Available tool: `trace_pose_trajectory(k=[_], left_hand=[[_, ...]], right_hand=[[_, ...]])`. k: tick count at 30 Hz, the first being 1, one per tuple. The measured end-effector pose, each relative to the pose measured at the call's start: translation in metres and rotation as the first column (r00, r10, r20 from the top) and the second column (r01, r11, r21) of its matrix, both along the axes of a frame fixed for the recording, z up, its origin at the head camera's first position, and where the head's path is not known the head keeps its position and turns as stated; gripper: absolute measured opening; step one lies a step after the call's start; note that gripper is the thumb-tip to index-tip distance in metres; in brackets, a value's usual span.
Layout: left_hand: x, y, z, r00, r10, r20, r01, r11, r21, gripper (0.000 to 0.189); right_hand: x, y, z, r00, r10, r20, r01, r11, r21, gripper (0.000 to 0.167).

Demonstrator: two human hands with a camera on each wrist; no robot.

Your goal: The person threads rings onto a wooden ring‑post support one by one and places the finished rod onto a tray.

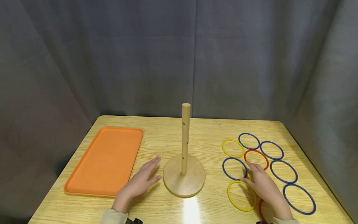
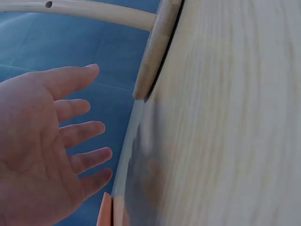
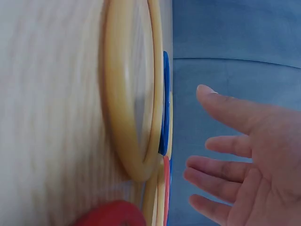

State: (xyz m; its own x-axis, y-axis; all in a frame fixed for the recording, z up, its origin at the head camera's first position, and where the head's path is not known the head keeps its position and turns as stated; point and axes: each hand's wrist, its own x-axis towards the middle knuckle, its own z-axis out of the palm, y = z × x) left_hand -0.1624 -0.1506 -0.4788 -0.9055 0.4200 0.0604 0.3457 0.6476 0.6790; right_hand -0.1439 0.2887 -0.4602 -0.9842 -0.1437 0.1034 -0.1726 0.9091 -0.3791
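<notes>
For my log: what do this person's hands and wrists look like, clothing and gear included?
The left hand and right hand are bare, no gloves. A pale cream left sleeve and matching right sleeve end at the wrists; small black gear shows there, mostly cut off.

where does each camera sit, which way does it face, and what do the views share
Head: on the person's head, facing forward and down over the table to the grey curtain; left hand, right hand and sleeve ends show.
Left wrist: low, image sideways, toward the wooden post and its round base; left palm shows.
Right wrist: low, also sideways, past a yellow ring; right palm shows.
Shared: head and left wrist both show the post and orange tray; head and right wrist both show rings.
</notes>
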Motion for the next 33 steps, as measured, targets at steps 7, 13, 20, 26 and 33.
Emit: trace_pose_trajectory(k=[7, 13, 20, 26, 33], left_hand=[[-0.002, 0.004, -0.005, 0.998, -0.030, 0.051, 0.029, 1.000, 0.006, 0.070], [-0.003, 0.005, -0.007, 0.995, -0.060, 0.083, 0.059, 0.998, 0.022, 0.071], [-0.004, 0.004, -0.009, 0.991, -0.066, 0.114, 0.061, 0.997, 0.046, 0.071], [-0.006, 0.005, -0.015, 0.991, -0.080, 0.111, 0.075, 0.996, 0.050, 0.070], [-0.006, 0.006, -0.018, 0.988, -0.097, 0.120, 0.090, 0.994, 0.067, 0.071]], right_hand=[[-0.006, 0.002, -0.003, 1.000, 0.006, 0.011, -0.006, 1.000, 0.019, 0.076], [-0.008, 0.003, -0.007, 1.000, 0.008, 0.018, -0.008, 1.000, 0.027, 0.076], [-0.012, 0.003, -0.008, 1.000, 0.019, 0.025, -0.020, 0.999, 0.050, 0.077], [-0.017, 0.002, -0.007, 0.997, 0.030, 0.076, -0.033, 0.998, 0.044, 0.077], [-0.022, 0.000, -0.008, 0.992, 0.045, 0.118, -0.049, 0.998, 0.029, 0.078]])
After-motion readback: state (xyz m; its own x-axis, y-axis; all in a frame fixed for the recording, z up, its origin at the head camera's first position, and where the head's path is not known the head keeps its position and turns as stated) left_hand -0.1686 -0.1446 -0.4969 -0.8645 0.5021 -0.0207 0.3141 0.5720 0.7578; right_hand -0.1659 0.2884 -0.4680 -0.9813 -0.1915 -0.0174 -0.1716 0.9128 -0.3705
